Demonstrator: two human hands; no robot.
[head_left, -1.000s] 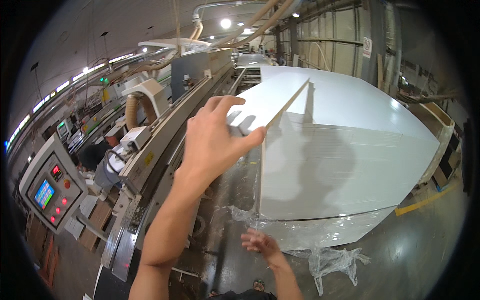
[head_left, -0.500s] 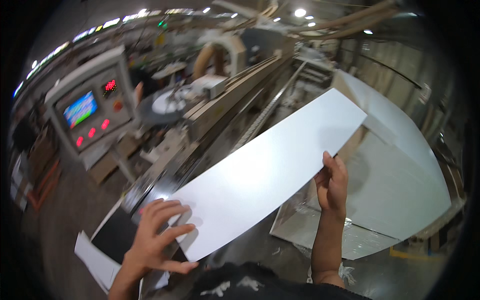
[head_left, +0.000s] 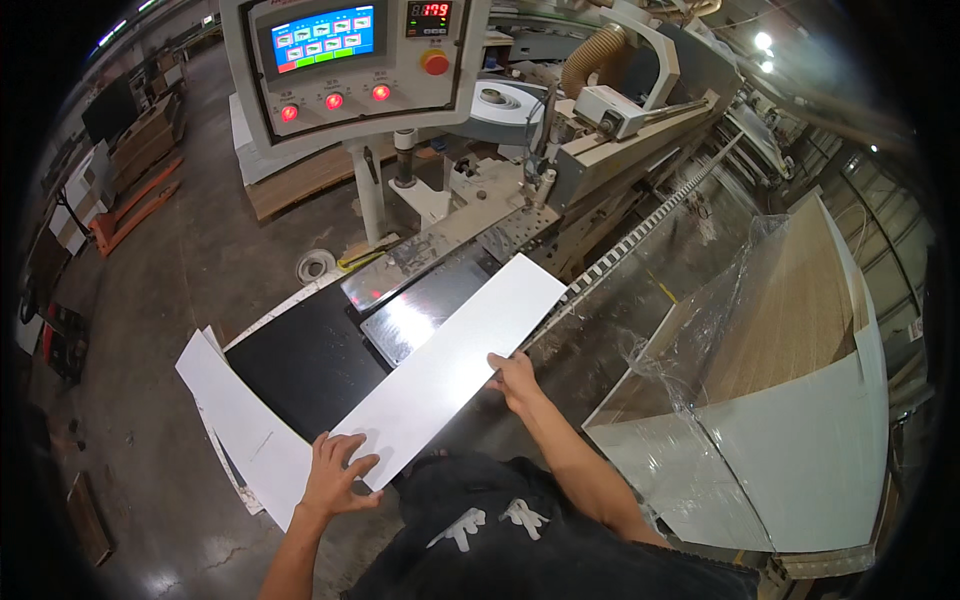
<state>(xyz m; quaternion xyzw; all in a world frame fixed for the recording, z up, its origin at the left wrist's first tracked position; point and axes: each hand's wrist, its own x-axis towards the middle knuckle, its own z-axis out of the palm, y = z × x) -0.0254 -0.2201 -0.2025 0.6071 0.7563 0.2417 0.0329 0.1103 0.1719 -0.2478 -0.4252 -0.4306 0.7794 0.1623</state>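
Observation:
A long, narrow white board (head_left: 455,365) lies slanted across the front of a machine, its far end over a shiny metal plate (head_left: 400,325). My left hand (head_left: 335,475) holds the near end, fingers bent over the top face and thumb at the end edge. Farther along, my right hand (head_left: 515,380) grips the right long edge, thumb on top and the other fingers hidden underneath. Left of the board is the machine's black table (head_left: 295,350). I cannot tell whether the board rests on the table or is held just above it.
A control box (head_left: 340,125) with a lit screen stands ahead on a post. White sheets (head_left: 235,410) lie at the table's left. A chain track (head_left: 650,225) runs away to the far right. Wrapped panels (head_left: 740,450) are stacked at right; an orange pallet jack (head_left: 130,220) stands far left.
The board now sits lower in view, beside the black table and metal plate. My left fingers, spread before, have come closer round its end. The view has turned left and down.

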